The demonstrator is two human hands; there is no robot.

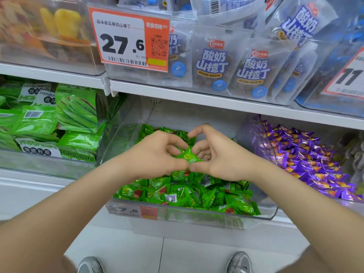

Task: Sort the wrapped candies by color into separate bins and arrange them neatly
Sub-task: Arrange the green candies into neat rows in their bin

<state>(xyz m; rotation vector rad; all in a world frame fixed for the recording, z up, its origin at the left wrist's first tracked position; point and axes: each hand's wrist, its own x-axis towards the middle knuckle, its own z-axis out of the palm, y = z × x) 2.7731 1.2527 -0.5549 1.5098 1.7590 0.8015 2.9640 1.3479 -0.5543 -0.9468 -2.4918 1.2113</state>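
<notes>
A clear plastic bin (pixel 197 215) on the lower shelf holds a heap of green wrapped candies (pixel 197 194). Above that heap, my left hand (pixel 155 154) and my right hand (pixel 218 156) meet and pinch one green wrapped candy (pixel 187 155) between their fingertips, one hand at each end. To the right stands another clear bin filled with purple wrapped candies (pixel 307 164). The green candies at the back of the bin are partly hidden behind my hands.
Green snack bags (pixel 59 119) fill the bin to the left. The upper shelf carries blue and white snack packets (pixel 232 66), a price tag reading 27.6 (pixel 126 38) and yellow dried fruit (pixel 65 22). Two shoe tips (pixel 90 265) show on the white floor.
</notes>
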